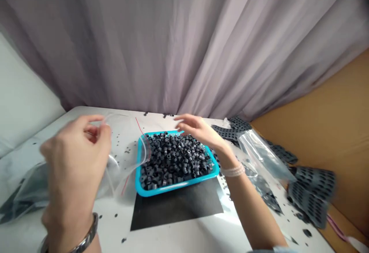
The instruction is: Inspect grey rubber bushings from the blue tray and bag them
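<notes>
My left hand [82, 149] is closed in a pinch on the edge of a clear zip bag [123, 141] with a red line along its seal. The bag hangs to the right of that hand, its mouth reaching over the left rim of a blue basket [177, 187]. Many small dark grey ring-shaped pieces [175, 157] fill the basket. Over the basket's back right side hovers my right hand [198, 128], fingers apart and bent slightly, holding nothing that I can see.
A black sheet [178, 207] lies under the basket on the white table [161, 241]. Perforated dark sheets [313, 191] and another clear bag [263, 155] lie at the right. At the left sits a bag with dark contents [31, 186]. A grey curtain [138, 45] hangs behind.
</notes>
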The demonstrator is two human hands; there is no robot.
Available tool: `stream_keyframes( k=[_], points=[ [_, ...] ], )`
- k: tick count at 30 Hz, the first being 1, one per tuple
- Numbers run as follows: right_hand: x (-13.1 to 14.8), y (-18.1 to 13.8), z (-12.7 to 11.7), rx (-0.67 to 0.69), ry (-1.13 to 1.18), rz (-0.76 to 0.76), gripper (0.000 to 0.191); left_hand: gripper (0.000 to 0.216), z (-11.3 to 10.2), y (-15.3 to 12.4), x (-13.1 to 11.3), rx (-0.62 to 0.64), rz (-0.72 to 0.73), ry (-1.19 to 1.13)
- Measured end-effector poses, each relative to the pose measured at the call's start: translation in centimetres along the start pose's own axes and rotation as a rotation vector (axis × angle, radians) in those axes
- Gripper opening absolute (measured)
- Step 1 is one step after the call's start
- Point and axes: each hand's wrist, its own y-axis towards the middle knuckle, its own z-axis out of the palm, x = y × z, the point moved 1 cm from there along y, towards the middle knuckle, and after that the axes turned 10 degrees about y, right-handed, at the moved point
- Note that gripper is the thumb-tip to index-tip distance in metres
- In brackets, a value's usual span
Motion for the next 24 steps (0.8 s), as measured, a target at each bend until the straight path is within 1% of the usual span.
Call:
stream_keyframes(
  k=[1,3,4,6,7,9,10,12,14,16,17,19,21,22,24],
  points=[
    [-2.0,-1.2,-1.0,-0.027,-0.089,0.062,0.047,0.03,0.2,0.0,-0.4,0.029,0.027,0.077],
    [-5.4,-3.0,-1.7,-0.005,-0.191,0.152,0.069,0.031,0.7,-0.3,-1.2,0.139,0.089,0.216],
    [-6.7,-3.6,-1.5,0.014,-0.229,0.192,0.08,0.032,0.8,-0.6,-1.6,0.198,0.118,0.246],
    [-8.1,-4.1,-0.5,0.048,-0.293,0.236,0.09,0.033,1.1,-1.3,-2.4,0.278,0.158,0.264],
    [-8.3,-4.1,0.2,0.059,-0.319,0.242,0.092,0.032,1.1,-1.6,-2.9,0.297,0.175,0.235],
    [-8.3,-3.6,1.8,0.082,-0.354,0.23,0.09,0.028,1.1,-2.2,-4.1,0.27,0.179,0.098],
    [-8.2,-3.3,2.4,0.089,-0.368,0.218,0.085,0.026,1.2,-2.4,-4.8,0.249,0.164,-0.01],
    [-8.0,-2.7,3.4,0.079,-0.395,0.195,0.073,0.022,1.6,-2.8,-6.2,0.214,0.099,-0.301],
    [-8.2,-2.3,3.8,0.055,-0.415,0.163,0.061,0.02,2.7,-3.1,-7.5,0.241,0.004,-0.676],
    [-8.4,-2.0,3.6,0.038,-0.419,0.119,0.05,0.021,4.2,-3.4,-8.6,0.313,-0.111,-1.072],
    [-8.6,-1.9,3.4,0.03,-0.415,0.095,0.046,0.022,5.0,-3.6,-9.1,0.361,-0.195,-1.235],
    [-8.6,-1.6,2.7,0.002,-0.401,0.047,0.04,0.023,6.9,-3.9,-9.6,0.48,-0.442,-1.487],
    [-8.5,-1.4,1.9,-0.044,-0.382,0.002,0.038,0.027,8.6,-4.2,-9.8,0.608,-0.713,-1.598],
    [-8.3,-1.3,1.5,-0.071,-0.372,-0.019,0.038,0.029,9.4,-4.3,-9.8,0.653,-0.812,-1.605],
    [-7.9,-1.2,0.8,-0.123,-0.349,-0.052,0.037,0.029,10.8,-4.6,-9.6,0.687,-0.93,-1.583]
  ],
)
